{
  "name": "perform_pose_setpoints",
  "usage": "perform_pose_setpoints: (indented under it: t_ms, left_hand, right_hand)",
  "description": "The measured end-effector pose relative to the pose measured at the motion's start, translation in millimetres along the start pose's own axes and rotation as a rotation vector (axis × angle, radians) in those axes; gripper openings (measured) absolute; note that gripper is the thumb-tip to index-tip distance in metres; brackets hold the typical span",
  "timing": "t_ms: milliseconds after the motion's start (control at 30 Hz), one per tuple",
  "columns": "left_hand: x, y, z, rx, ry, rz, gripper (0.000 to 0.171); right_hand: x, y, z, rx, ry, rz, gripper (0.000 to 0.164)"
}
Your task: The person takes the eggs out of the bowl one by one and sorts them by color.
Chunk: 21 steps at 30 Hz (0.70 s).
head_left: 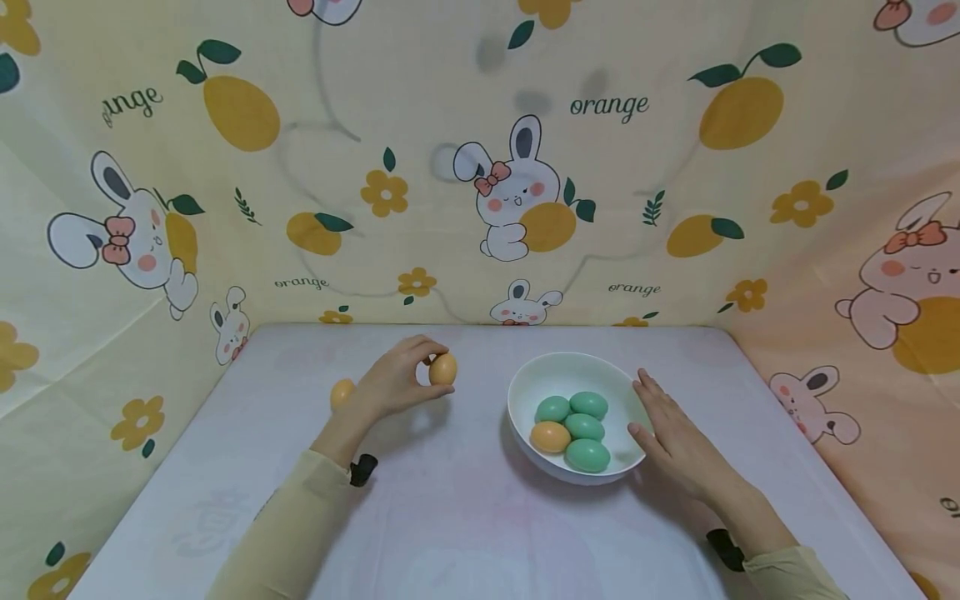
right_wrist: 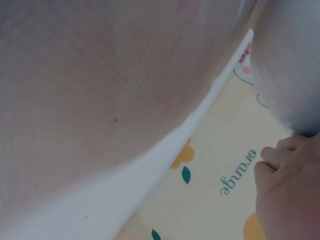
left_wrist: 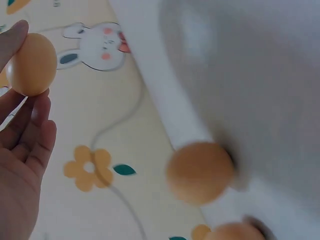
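Observation:
My left hand (head_left: 392, 379) pinches a light brown egg (head_left: 443, 369) between thumb and fingers, held above the table left of the bowl. In the left wrist view this egg (left_wrist: 33, 65) sits upright at the fingertips. A white bowl (head_left: 618, 387) stands at the right, holding several green eggs (head_left: 587, 455) and one brown egg (head_left: 551, 437). Against the bowl's right side rests my right hand (head_left: 678, 442), its fingers fairly straight. The right wrist view has that hand (right_wrist: 290, 190) at the bowl's outer wall (right_wrist: 287, 65).
Another brown egg (head_left: 342, 393) lies on the table behind my left wrist, partly covered by it. Two eggs on the table show in the left wrist view, one whole (left_wrist: 200, 172) and one cut off at the bottom edge (left_wrist: 235, 232). Printed cloth (head_left: 420, 100) walls the white table (head_left: 442, 533).

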State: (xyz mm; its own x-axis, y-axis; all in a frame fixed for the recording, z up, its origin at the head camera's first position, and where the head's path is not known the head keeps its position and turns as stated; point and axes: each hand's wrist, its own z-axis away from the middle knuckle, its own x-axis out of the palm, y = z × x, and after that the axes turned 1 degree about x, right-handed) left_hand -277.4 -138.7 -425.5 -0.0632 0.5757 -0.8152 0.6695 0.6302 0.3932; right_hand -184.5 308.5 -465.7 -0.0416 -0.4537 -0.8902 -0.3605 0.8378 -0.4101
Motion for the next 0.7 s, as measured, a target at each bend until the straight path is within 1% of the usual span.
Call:
perform_pose_setpoints:
  t_ms: [133,433,567,700]
  left_hand:
    - [-2.0,-11.9,3.8,-0.038,-0.048,-0.042,0.057]
    - [-1.3,-36.9,7.9,-0.093,-0.164,-0.159,0.058]
    - [-0.9,-45.0,9.8,-0.122,-0.209,-0.190,0.058]
    - [0.3,-51.3,12.1,-0.150,-0.232,-0.211,0.057]
  right_hand:
    - [-1,-1,0,0.009,-0.007,0.002,0.073]
    - [-2,-2,0,0.027,-0.016,-0.006,0.074]
    - [-2,-1,0,0.018,-0.009,-0.007,0.073]
    - [-1,0,1,-0.009,0.008,-0.004,0.071]
